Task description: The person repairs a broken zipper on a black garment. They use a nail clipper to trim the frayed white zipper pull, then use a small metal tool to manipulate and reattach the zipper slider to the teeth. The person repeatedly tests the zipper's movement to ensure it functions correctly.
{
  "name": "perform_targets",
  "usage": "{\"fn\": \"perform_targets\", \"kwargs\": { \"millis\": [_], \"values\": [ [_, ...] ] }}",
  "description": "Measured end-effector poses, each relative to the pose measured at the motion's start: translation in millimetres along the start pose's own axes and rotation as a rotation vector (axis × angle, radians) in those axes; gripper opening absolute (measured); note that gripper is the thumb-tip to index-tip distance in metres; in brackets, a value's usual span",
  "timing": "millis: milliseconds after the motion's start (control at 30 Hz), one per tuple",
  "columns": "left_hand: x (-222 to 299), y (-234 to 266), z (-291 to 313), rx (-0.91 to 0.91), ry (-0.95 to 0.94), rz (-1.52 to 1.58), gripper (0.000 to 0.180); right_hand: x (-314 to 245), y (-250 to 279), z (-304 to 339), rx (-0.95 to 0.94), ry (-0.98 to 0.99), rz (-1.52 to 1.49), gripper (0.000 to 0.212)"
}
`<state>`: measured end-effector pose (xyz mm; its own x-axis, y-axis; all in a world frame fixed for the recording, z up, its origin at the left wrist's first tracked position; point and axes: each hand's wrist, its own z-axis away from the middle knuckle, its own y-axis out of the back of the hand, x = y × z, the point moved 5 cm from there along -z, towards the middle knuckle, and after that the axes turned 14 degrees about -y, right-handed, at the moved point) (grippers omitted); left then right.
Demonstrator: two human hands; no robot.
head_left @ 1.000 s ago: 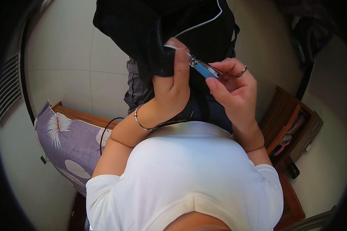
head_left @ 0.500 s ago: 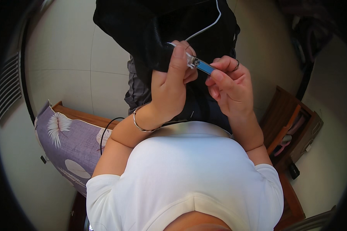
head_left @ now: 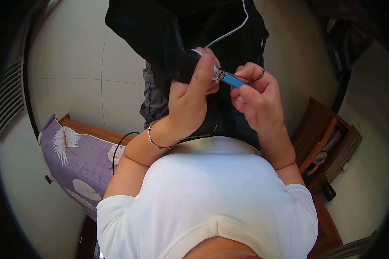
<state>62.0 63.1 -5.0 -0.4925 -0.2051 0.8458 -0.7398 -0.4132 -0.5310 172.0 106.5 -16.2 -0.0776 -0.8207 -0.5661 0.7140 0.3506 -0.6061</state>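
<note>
Blue-handled nail clippers [head_left: 234,80] are pinched between the thumb and fingers of my right hand [head_left: 263,101]. Their metal jaw end points left and reaches the fingertips of my left hand [head_left: 190,101]. That hand is closed, thumb on top, on a fold of black cloth [head_left: 157,32] that drapes over my lap. A bit of white material shows at the left fingers by the jaws; its exact shape is hard to make out. From behind those fingers a thin white cord [head_left: 237,29] curves up across the cloth.
On the left is a wooden-edged piece of furniture under a purple feather-patterned cover [head_left: 88,159], with a black cable [head_left: 116,151] beside my arm. A brown wooden cabinet [head_left: 324,142] with an open drawer stands at right. Pale tiled floor [head_left: 73,56] lies beyond.
The clippers have tilted and shifted slightly downward, and their blue lever now shows more fully, with a gap beside it. My left thumb has moved a little; the cloth stays in that hand.
</note>
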Motion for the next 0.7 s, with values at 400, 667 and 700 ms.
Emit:
{"fn": "perform_targets", "kwargs": {
  "millis": [400, 667, 700],
  "values": [
    [-2, 0, -2, -0.029, -0.082, -0.041, 0.022, -2, 1, 3, -0.002, 0.111, 0.032, 0.013],
    [-16, -6, -4, -0.402, -0.130, -0.256, 0.045, 6, 0, -2, -0.042, 0.103, -0.107, 0.014],
    [-19, -10, -4, -0.400, -0.116, -0.229, 0.040, 8, 0, -2, -0.053, 0.096, -0.114, 0.014]
  ]
}}
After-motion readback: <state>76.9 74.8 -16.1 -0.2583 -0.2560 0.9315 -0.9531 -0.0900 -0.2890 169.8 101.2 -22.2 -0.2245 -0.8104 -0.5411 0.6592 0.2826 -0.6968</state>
